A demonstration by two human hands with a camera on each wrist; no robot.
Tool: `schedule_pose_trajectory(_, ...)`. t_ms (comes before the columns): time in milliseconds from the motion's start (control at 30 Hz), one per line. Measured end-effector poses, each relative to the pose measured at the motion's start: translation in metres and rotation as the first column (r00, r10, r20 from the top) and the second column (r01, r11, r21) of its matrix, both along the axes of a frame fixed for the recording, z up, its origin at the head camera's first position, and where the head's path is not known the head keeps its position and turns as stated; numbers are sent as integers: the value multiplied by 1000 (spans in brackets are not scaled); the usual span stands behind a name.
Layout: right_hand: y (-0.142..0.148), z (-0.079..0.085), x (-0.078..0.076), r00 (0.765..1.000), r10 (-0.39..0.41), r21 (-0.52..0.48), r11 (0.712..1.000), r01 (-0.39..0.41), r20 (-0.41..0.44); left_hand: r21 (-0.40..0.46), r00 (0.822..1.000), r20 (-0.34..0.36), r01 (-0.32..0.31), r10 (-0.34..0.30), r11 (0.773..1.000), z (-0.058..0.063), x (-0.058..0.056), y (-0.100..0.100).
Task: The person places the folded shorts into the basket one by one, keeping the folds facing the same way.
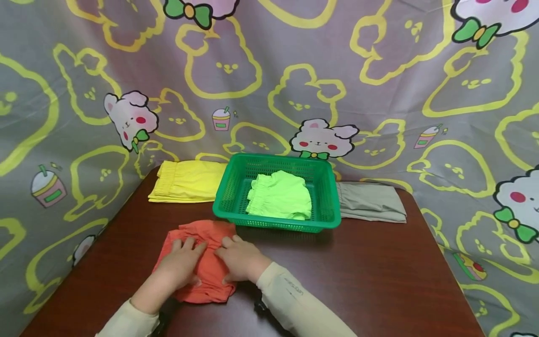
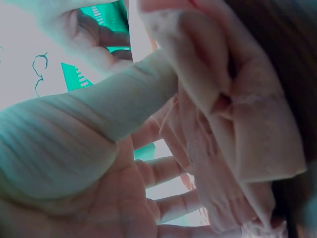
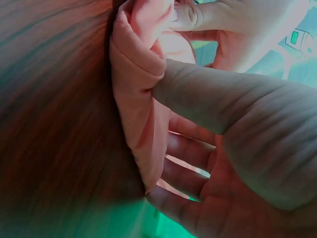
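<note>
A folded orange-red garment (image 1: 210, 262), its exact kind unclear, lies on the table at front left. My left hand (image 1: 181, 262) rests on its left part with fingers spread. On its right part my right hand (image 1: 242, 260) lies with fingers reaching inward. The left wrist view shows straight fingers and the thumb against the garment's folds (image 2: 213, 124). In the right wrist view, the thumb touches a rolled fold of the garment (image 3: 136, 64), and the straight fingers meet its edge. Behind both hands stands a green plastic basket (image 1: 275, 222) holding a folded lime-green garment with a gathered waistband (image 1: 280, 196).
Folded yellow cloth (image 1: 189, 182) with a gathered band lies left of the basket. Folded grey cloth (image 1: 370, 202) lies to its right, partly hidden by the basket. The dark brown table (image 1: 379, 271) meets a patterned curtain (image 1: 261, 47) at the back and sides.
</note>
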State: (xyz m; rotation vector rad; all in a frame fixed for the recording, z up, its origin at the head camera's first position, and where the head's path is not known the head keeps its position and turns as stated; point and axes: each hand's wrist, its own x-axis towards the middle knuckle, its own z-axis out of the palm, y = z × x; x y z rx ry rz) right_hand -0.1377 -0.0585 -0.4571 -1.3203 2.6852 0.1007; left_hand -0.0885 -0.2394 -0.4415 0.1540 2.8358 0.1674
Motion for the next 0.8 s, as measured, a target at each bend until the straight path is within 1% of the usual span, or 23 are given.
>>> schedule_pose_trajectory(200, 12, -2, 0, 1000, 12, -23, 1000, -12, -9, -1, 1000, -1, 5, -5, 1000, -1, 0, 9)
schedule_pose_trajectory(367, 21, -3, 0, 1000, 8, -32, 999, -8, 2, -1, 1000, -14, 11, -11, 1000, -1, 1, 19)
schedule_pose_trajectory(600, 33, 0, 2, 1000, 8, -20, 1000, -8, 5, 4, 999, -43, 32, -32, 999, 0, 2, 30)
schedule_pose_trajectory(800, 42, 3, 3, 1000, -2, -32, 999, 2, 11, 13, 997, -56, 44, -43, 999, 0, 0, 37)
